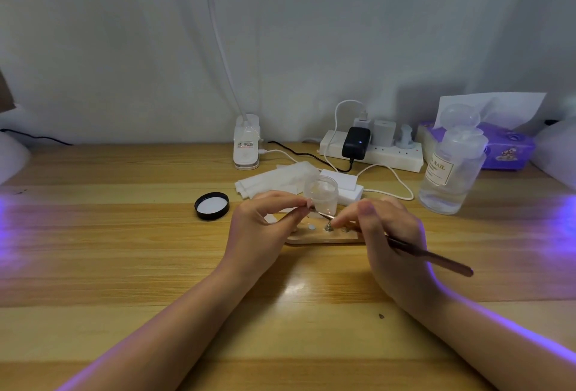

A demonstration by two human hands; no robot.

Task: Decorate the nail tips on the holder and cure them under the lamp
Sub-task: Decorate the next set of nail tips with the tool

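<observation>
Nearest the camera, two bare forearms reach forward over a wooden table (93,259), whose front stretch holds only a small dark speck (381,315) beside the right forearm. The right hand (392,234) curls its fingers round a slim dark tool (436,258), its handle end angling back to the right and its working end hidden among the fingers near the holder. The left hand (261,228) pinches something thin and silvery between thumb and forefinger; what it is cannot be told. Between both hands lies the wooden nail-tip holder (324,239), flat on the table, with a small white disc (311,227) and a metal stud (328,228) on top; any nail tips are too small to make out.

Just behind the holder stands a small clear jar (321,192), open, and its black lid (212,205) lies upturned to the left, well apart. White wipes (274,180) and a white box (346,186) sit behind the jar. To the right a clear bottle (452,172) carries a label reading "NAIL"; the rest is illegible.

Along the far edge, against a pale cloth backdrop, stand a white clip lamp base (246,147) with an unreadable sticker, a white power strip (374,150) with a black adapter, and a purple tissue box (505,149). Violet light washes both side edges of the table.
</observation>
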